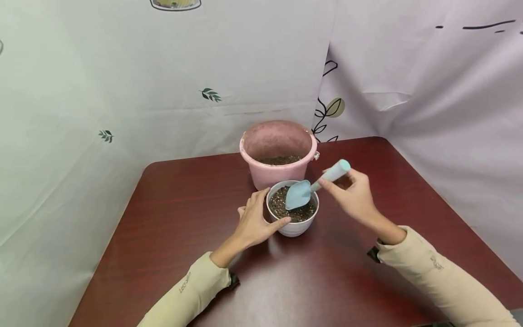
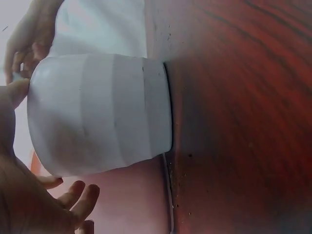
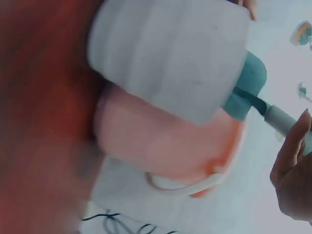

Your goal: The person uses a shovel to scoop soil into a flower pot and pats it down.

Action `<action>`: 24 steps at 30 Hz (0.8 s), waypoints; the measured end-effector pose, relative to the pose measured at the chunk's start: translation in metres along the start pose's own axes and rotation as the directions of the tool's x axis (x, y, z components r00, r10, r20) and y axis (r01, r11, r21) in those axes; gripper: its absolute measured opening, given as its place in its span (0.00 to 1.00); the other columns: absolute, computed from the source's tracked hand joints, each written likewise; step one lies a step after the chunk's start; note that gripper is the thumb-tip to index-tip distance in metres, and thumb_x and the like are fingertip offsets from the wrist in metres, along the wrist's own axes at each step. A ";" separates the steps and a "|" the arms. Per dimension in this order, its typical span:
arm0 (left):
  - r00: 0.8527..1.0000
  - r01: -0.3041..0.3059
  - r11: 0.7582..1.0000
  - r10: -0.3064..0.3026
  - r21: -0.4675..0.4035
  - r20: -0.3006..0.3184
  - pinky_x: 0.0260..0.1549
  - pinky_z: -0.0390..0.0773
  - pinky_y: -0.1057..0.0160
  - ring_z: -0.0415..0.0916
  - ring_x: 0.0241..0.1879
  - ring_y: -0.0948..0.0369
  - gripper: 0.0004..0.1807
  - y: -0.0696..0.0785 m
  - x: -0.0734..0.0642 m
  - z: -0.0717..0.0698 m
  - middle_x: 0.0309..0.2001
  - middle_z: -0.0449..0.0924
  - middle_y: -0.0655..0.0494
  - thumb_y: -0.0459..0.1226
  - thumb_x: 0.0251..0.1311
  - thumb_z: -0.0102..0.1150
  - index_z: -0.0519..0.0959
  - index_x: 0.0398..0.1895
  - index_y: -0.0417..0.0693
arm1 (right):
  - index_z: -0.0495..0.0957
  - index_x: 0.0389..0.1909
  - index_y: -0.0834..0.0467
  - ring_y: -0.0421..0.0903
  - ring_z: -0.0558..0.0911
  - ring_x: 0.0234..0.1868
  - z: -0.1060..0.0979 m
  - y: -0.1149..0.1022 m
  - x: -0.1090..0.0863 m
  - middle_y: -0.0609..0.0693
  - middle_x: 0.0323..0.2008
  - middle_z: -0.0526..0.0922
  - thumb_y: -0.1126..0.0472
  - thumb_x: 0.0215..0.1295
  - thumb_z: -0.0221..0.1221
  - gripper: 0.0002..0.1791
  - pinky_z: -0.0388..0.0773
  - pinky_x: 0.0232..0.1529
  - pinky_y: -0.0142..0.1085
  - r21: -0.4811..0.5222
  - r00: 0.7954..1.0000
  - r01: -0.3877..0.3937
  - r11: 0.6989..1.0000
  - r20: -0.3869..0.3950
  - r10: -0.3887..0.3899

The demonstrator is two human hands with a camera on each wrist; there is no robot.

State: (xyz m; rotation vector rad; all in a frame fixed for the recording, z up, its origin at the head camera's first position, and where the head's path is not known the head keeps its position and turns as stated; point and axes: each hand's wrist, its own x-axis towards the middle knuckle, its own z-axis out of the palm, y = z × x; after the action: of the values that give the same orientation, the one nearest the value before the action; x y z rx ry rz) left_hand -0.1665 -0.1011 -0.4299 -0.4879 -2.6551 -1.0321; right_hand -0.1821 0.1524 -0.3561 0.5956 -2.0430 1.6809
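A white flower pot (image 1: 295, 229) with soil (image 1: 279, 202) in it stands on the table, its side ringed by wide bands in the left wrist view. My left hand (image 1: 255, 223) grips the pot's rim, thumb on the near edge and fingers along the left side. In my right hand (image 1: 354, 195) is the handle of a light blue trowel (image 1: 298, 195), pinched between thumb and fingers. The trowel's blade lies tilted over the soil, inside the rim; whether its tip is in the soil I cannot tell. The right wrist view shows the blade (image 3: 251, 80) partly behind the pot.
Right behind the pot stands a pink bucket (image 1: 278, 173) with dark soil low inside and a pale handle (image 3: 195, 186) on its side. The dark red table (image 1: 184, 204) has a few soil crumbs near the pot. Patterned white cloth (image 1: 163, 81) hangs behind.
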 end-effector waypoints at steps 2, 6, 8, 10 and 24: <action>1.000 0.001 1.000 -0.001 -0.007 -0.008 0.43 0.61 0.46 0.67 0.61 0.49 0.53 0.000 0.000 0.000 0.65 0.68 0.49 0.65 0.48 0.66 0.62 0.73 0.46 | 0.82 0.39 0.69 0.38 0.77 0.21 -0.002 -0.008 0.011 0.43 0.29 0.85 0.73 0.57 0.68 0.08 0.74 0.21 0.27 -0.032 0.999 0.012 0.999 0.031 -0.011; 1.000 0.009 1.000 -0.009 -0.015 -0.011 0.43 0.60 0.46 0.67 0.60 0.50 0.53 0.001 -0.001 0.000 0.63 0.68 0.49 0.63 0.47 0.68 0.63 0.73 0.47 | 0.83 0.37 0.67 0.44 0.74 0.11 -0.007 -0.028 0.038 0.46 0.23 0.84 0.70 0.60 0.67 0.06 0.72 0.11 0.33 -0.049 0.996 0.028 0.998 0.086 -0.024; 1.000 0.018 1.000 -0.018 -0.025 -0.002 0.43 0.60 0.46 0.67 0.60 0.49 0.53 0.001 -0.001 -0.001 0.63 0.67 0.48 0.63 0.47 0.68 0.62 0.73 0.47 | 0.83 0.36 0.67 0.46 0.72 0.08 -0.010 -0.038 0.056 0.49 0.21 0.84 0.69 0.62 0.66 0.05 0.69 0.08 0.36 -0.011 0.995 0.045 0.999 0.093 -0.044; 1.000 0.027 0.999 -0.027 -0.033 0.009 0.44 0.59 0.46 0.67 0.59 0.49 0.54 0.001 -0.002 -0.002 0.63 0.67 0.48 0.64 0.47 0.68 0.62 0.73 0.47 | 0.83 0.35 0.66 0.45 0.73 0.08 -0.012 -0.045 0.076 0.50 0.20 0.84 0.68 0.63 0.65 0.03 0.69 0.07 0.36 0.041 0.995 0.061 0.997 0.079 -0.064; 0.999 0.047 0.996 -0.046 -0.077 0.017 0.45 0.59 0.47 0.67 0.60 0.49 0.54 0.002 -0.003 0.001 0.62 0.67 0.46 0.61 0.47 0.72 0.61 0.74 0.45 | 0.80 0.32 0.63 0.41 0.81 0.22 0.042 0.013 0.176 0.54 0.25 0.84 0.59 0.61 0.66 0.10 0.78 0.21 0.33 -0.360 0.940 0.005 0.933 0.320 0.118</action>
State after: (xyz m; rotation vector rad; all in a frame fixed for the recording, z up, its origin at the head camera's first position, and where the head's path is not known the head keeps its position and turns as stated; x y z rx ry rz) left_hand -0.1632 -0.0993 -0.4303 -0.4530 -2.6592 -1.1529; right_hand -0.3354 0.1032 -0.2730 0.7408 -2.5537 1.2481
